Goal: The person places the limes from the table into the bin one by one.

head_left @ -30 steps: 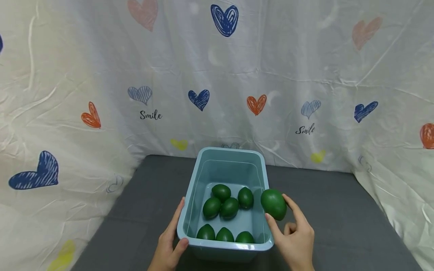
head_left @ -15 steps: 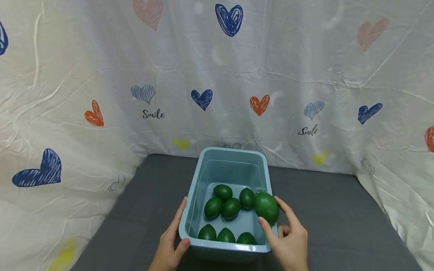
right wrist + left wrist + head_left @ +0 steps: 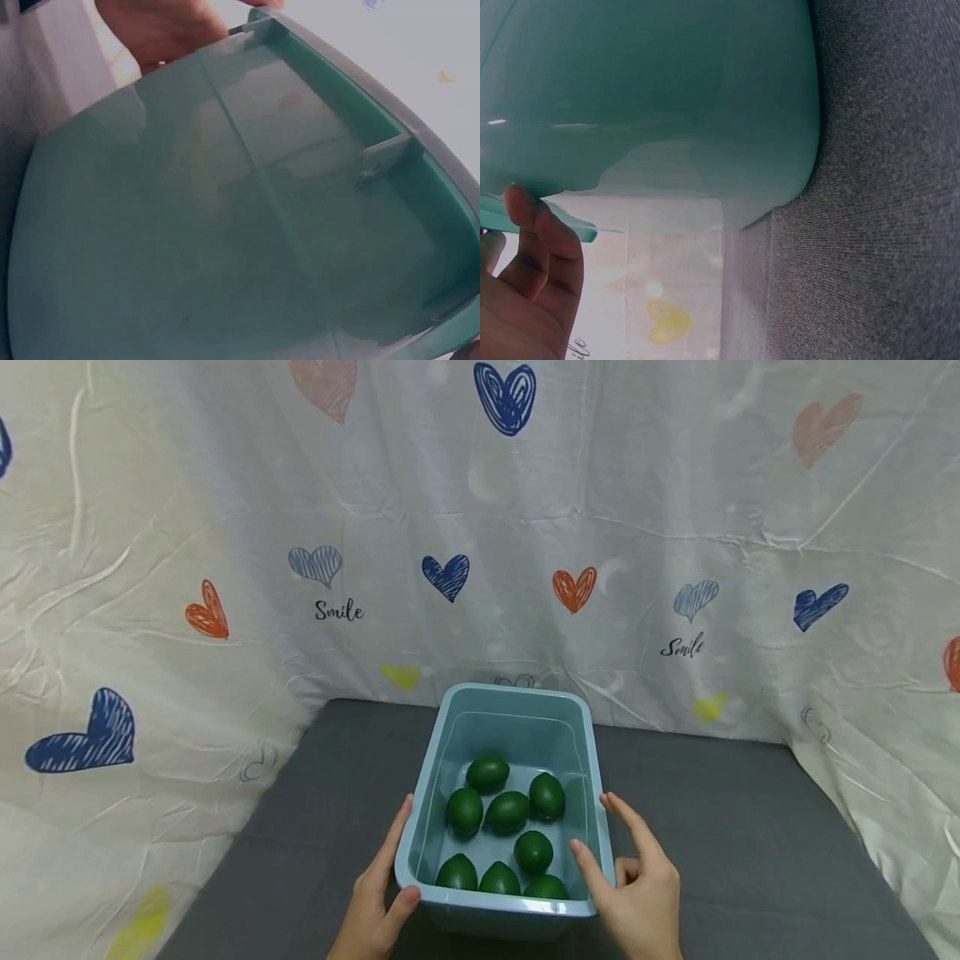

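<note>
A light blue plastic bin (image 3: 517, 906) holds several dark green, avocado-like fruits. My left hand (image 3: 375, 889) grips its near left corner, thumb at the front rim and fingers along the left side. In the left wrist view, the fingers of that hand (image 3: 544, 262) bend against the outer wall just under the rim. Over the right rim is my right hand (image 3: 641, 881), holding nothing, with thumb and forefinger spread apart. A single avocado-like fruit (image 3: 533, 852) lies inside the bin, left of the right thumb. The right wrist view mostly shows the bin's outer wall (image 3: 187, 210).
The bin stands on a dark grey cloth-covered table (image 3: 712, 827). Behind it and at both sides hangs a pale curtain (image 3: 517, 502) printed with hearts. Three fruits line the bin's near wall, the middle one (image 3: 499, 878) among them; others lie farther back.
The fruit in my right hand moved left over the rim, was let go, and now lies in the bin. Some fruits behind it shifted slightly. My left hand kept its grip.
</note>
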The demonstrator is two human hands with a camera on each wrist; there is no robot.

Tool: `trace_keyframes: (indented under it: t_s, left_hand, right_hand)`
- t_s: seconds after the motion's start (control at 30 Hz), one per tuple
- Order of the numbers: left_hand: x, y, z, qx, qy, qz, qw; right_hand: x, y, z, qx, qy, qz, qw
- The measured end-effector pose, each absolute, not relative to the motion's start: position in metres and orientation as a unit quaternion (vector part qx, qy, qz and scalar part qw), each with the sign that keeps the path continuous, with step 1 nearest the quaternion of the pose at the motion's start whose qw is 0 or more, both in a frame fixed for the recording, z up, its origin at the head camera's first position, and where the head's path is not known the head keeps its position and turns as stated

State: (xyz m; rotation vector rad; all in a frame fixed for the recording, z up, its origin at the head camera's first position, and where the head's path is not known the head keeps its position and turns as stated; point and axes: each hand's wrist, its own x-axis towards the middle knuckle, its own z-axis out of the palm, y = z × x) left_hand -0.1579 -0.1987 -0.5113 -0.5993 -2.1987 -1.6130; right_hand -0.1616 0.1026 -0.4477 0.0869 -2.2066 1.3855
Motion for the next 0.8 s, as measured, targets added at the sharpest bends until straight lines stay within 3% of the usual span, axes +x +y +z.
trace_keyframes:
  t_s: [0.63,0.8]
  left_hand:
    - [-0.155,-0.199,-0.505,-0.198,-0.787,-0.561,0.163]
    - [-0.151,-0.202,-0.499,-0.175,-0.847,-0.465,0.190]
  right_hand:
    - [-0.156,0.107,-0.450,0.008,-0.816,0.523,0.246]
    - [-0.156,0.122,-0.456,0.011,-0.833,0.511,0.213]
